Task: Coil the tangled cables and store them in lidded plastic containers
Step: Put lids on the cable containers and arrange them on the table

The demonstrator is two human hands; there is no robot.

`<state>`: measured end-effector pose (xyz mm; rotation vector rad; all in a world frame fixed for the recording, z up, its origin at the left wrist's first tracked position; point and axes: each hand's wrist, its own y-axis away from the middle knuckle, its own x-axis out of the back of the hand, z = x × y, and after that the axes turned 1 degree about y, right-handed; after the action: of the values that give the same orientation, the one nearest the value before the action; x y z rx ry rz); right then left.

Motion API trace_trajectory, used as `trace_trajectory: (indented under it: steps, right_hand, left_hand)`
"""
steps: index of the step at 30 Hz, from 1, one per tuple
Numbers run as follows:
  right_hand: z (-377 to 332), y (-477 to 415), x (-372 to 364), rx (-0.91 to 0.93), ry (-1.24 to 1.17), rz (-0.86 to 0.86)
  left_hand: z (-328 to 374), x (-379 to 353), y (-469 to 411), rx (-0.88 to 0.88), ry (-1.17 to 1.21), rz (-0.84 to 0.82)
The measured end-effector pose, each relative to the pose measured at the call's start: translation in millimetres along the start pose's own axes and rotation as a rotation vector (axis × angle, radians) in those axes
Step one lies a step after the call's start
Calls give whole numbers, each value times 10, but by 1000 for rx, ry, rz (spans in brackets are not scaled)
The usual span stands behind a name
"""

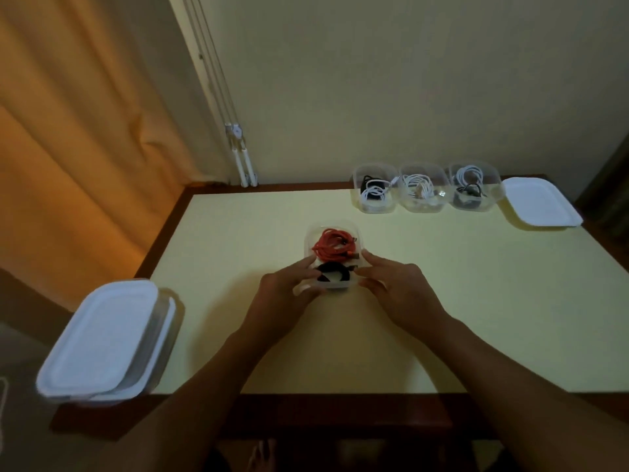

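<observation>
Bare forearms reach forward from the near edge of the tabletop (459, 301) and converge on one open container (332, 227), which lies straight ahead, between the two hands. Its long axis runs away from the person. A coiled red cable (335, 247) fills the far half and a coiled black cable (337, 274) the near half. The left hand (284, 289) clasps the near-left corner, thumb and fingers curled round the wall. The right hand (398, 294) lies against the right wall with straighter fingers, touching rather than clasping. Neither hand is plainly nearer, so the box looks held evenly from both sides. It has no lid yet, and the closing move likely turns on where the lids are. A white-lidded stack (102, 338) sits at the near-left corner, closer to the left hand. A lone lid (541, 202) lies far right, beside three filled containers (422, 199) standing in a row along the far edge, well apart from both hands.
</observation>
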<state>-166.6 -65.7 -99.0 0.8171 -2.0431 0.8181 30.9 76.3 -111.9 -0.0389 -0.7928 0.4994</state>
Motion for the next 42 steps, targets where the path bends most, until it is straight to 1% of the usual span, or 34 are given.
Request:
trace_trajectory:
  steps: [5, 8, 13, 15, 18, 21, 23, 25, 27, 31, 37, 40, 42]
  right_hand:
    - [-251, 465, 1, -83, -8, -38]
    - [-409, 677, -53, -116, -34, -52]
    - [-588, 927, -120, -88, -85, -97]
    - [-617, 976, -112, -72, -92, -109]
    - [-625, 983, -68, -61, -28, -140]
    - [-552, 937, 44, -112, 35, -124]
    - [-455, 896, 167, -144, 53, -93]
    - [-327, 850, 318, -158, 90, -71]
    - [-171, 823, 493, -175, 121, -46]
    - [191, 830, 873, -237, 165, 3]
    - [880, 848, 1394, -359, 204, 68]
    - [1278, 820, 1622, -428, 208, 123]
    - [1542, 776, 1766, -466, 206, 174]
  left_hand:
    - [123, 78, 470, 12, 39, 2]
    - [151, 156, 738, 32, 6, -1]
    - [167, 294, 1118, 10, -38, -24]
    - [191, 340, 1174, 15, -55, -43]
    - [277, 383, 1150, 32, -75, -66]
    - [389, 356, 1053, -1, -214, 12]
    - [465, 306, 962, -66, -281, 73]
    - [556, 245, 844, -128, -324, 77]
    - [661, 151, 699, -142, -350, 24]
    - [922, -147, 350, -105, -364, -77]
    - [1427, -717, -266, -72, -166, -158]
    - [1639, -1043, -577, -73, -109, -193]
    - [1770, -1262, -792, -31, -45, -223]
